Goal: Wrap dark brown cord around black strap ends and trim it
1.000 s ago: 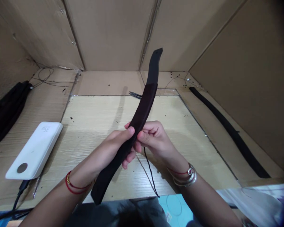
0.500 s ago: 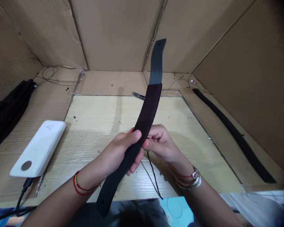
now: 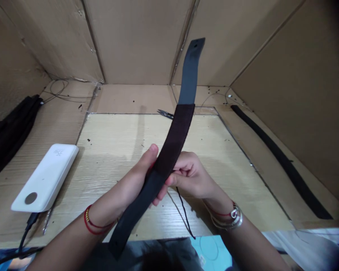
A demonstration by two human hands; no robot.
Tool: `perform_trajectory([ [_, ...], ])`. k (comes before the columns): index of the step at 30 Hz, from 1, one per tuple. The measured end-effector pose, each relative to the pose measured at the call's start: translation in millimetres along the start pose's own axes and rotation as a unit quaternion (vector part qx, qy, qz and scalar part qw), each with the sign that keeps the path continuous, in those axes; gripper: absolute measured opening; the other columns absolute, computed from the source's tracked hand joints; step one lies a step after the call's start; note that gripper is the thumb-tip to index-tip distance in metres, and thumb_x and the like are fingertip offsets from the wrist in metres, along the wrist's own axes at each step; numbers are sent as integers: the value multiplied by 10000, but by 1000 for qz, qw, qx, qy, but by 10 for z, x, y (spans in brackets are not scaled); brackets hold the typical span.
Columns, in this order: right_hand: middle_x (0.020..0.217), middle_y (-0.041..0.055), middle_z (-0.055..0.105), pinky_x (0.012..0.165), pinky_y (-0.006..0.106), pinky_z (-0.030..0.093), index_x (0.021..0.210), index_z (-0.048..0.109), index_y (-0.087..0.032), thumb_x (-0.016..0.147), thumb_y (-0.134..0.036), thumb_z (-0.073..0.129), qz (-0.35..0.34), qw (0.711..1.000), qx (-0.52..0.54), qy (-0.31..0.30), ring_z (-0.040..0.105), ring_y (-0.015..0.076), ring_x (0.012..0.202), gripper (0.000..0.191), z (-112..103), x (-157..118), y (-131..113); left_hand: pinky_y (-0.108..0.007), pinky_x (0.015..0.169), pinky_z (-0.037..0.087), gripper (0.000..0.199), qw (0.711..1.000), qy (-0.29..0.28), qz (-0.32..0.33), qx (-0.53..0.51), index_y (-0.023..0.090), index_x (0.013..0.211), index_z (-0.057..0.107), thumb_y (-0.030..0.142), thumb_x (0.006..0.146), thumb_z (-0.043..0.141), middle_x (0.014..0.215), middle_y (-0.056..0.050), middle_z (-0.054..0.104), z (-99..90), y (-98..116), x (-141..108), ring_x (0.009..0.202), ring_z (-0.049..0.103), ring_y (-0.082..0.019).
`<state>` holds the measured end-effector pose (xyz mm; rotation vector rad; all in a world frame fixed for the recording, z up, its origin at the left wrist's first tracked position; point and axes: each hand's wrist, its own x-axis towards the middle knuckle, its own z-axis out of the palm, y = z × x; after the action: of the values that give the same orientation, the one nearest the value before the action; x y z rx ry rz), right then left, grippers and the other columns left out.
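A long dark grey strap (image 3: 190, 81) slants across the middle, its far end raised. Round its mid-section runs a tightly ribbed dark brown winding (image 3: 177, 141). My left hand (image 3: 137, 175) holds the strap's lower part, fingers behind it and thumb up along the left edge. At the right edge, near the winding's lower end, my right hand (image 3: 192, 175) is closed in a pinch on a dark cord (image 3: 183, 209); the exact pinch point is partly hidden. The cord's loose length hangs below the fingers in a loop to the table's front edge.
Small thread snips (image 3: 165, 114) lie behind the strap. At left are a white power bank (image 3: 46, 177) with a cable and a black cloth bundle (image 3: 12, 128). Another black strap (image 3: 282, 160) lies along the right. Cardboard walls (image 3: 138, 41) enclose the table.
My left thumb has lifted off the strap's face to its left edge. The strap's far end has shifted slightly up and right. My right hand has moved slightly down, still pinching.
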<state>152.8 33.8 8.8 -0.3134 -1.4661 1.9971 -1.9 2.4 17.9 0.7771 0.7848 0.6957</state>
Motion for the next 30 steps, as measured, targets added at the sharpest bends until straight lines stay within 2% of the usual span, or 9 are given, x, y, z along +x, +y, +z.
perform_trajectory([
  [2,706,51,710,632,201,567,809,717,-98,846,-203,708,-17,999,-28,13,690,120,659,112,16,5,9,-214,390,322,725,997,55,45,33,159,621,591,823,794,358,462,6,494,-20,15,-1,390,417,-86],
  [5,675,9,652,567,150,478,746,711,-107,791,-185,762,-29,998,-57,28,592,69,613,103,35,20,25,-209,544,421,445,970,151,164,96,167,795,653,606,839,597,647,1,606,-10,43,-18,574,529,-108],
  [7,646,-12,603,524,146,420,735,695,-103,788,-210,768,-15,998,-53,19,516,49,566,140,41,27,43,-219,705,483,327,966,136,204,86,178,969,692,483,869,634,886,-36,691,15,51,-27,781,620,-142],
  [10,649,-23,559,516,144,374,743,673,-100,819,-228,739,1,999,-33,7,470,36,561,163,30,29,90,-252,872,496,326,977,67,201,7,182,1092,715,427,921,584,1149,-79,690,42,37,-26,1018,646,-187],
  [14,679,-10,554,510,157,358,752,679,-101,819,-240,733,20,999,-36,15,491,54,597,163,-12,28,171,-229,771,531,257,981,74,175,-48,158,950,750,382,902,632,955,-71,742,35,11,-29,851,694,-158],
  [18,695,-8,559,532,160,366,771,684,-100,815,-203,731,19,999,-33,10,497,52,610,122,-16,26,179,-222,730,543,216,978,74,186,-52,150,925,755,334,897,645,939,-71,756,40,41,-60,811,710,-159],
  [24,658,-17,538,498,164,352,771,651,-115,844,-271,707,44,999,-29,-14,461,55,572,181,61,25,131,-281,891,555,230,971,30,192,-141,148,1086,700,280,935,590,1150,-107,722,49,120,-81,1036,691,-209],
  [28,603,-58,422,506,150,350,675,518,-144,811,-274,737,67,998,-17,2,408,44,550,288,67,23,230,-201,678,578,191,974,46,176,-137,123,932,702,288,925,608,891,-79,747,27,102,-70,699,707,-129],
  [30,586,-70,375,490,143,332,652,469,-152,799,-266,746,70,997,-14,10,377,39,532,333,56,22,272,-172,621,561,190,975,63,169,-131,116,900,698,291,910,627,834,-70,734,26,92,-69,635,686,-109],
])
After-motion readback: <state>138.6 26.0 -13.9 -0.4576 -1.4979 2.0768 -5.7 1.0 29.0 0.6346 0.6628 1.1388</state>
